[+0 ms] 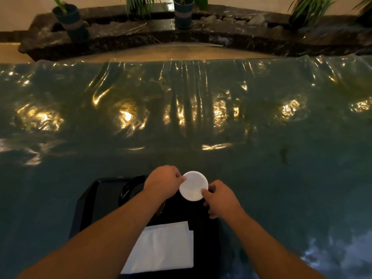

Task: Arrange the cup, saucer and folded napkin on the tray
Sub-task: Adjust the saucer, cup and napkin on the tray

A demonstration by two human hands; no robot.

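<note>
A small round white saucer [193,185] is held over the far right part of a black tray [88,200]. My left hand [163,184] pinches its left rim and my right hand [220,198] pinches its near right rim. A white folded napkin [163,248] lies flat on the near part of the tray. A dark round dish or cup [129,189] sits on the tray's far left, mostly hidden under my left forearm; I cannot tell which it is.
The tray rests on a wide table covered with a dark teal cloth under shiny wrinkled clear plastic [181,117]. Beyond the table's far edge runs a dark marble ledge [221,35] with potted plants [183,13].
</note>
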